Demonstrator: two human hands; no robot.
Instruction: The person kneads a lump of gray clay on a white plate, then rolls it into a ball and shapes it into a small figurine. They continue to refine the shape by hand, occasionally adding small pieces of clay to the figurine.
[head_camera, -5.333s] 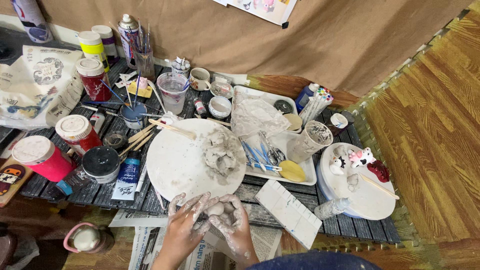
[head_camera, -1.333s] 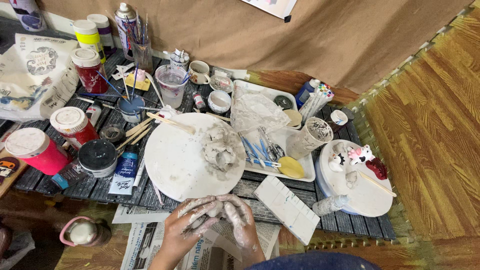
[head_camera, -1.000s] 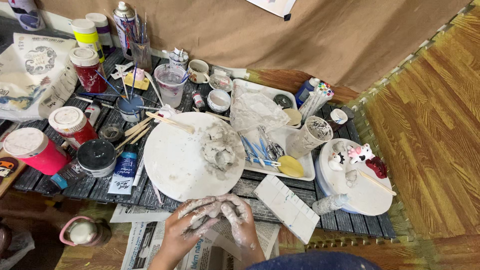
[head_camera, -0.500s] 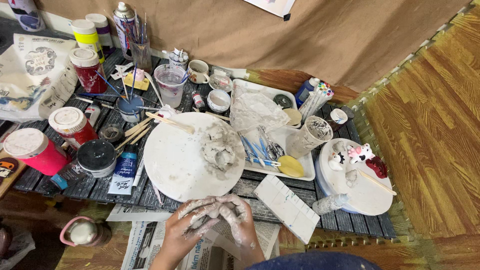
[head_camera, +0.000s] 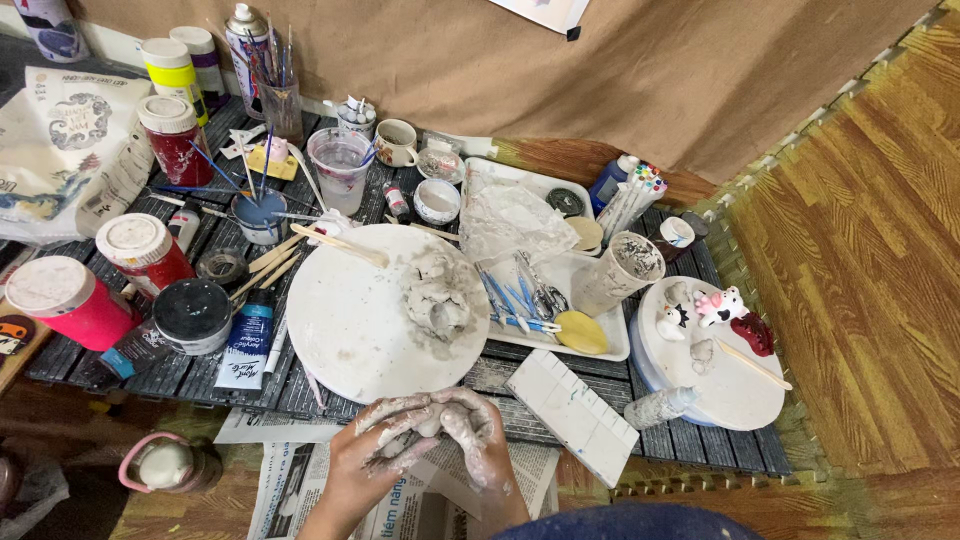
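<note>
A small lump of pale grey clay (head_camera: 430, 422) is cupped between 2 clay-smeared hands at the bottom centre of the head view, just below the near edge of the dark slatted work table (head_camera: 520, 375) and above spread newspaper (head_camera: 300, 480). The left hand (head_camera: 385, 445) is curled under and around the lump, fingers (head_camera: 400, 412) bent over its top; the right hand (head_camera: 478, 430) is closed over it from the other side, w/ knuckles up. Both hands are wrapped on the clay, pressing together. Only a small patch of the lump is seen btwn the fingers, so its long axis and which way it points can't be told.

Just beyond the hands, a round white work board (head_camera: 360, 320) is laid on the table, w/ a bigger mound of grey clay (head_camera: 440, 295) on its right part and wooden sticks (head_camera: 340, 245) resting at its far edge. A white ridged rectangular block (head_camera: 570, 415) is set just right of the hands. Further right, a 2nd round white board (head_camera: 715, 375) carries small painted clay figures (head_camera: 718, 305). Paint jars w/ red bodies (head_camera: 150, 250) are grouped at the left.
</note>
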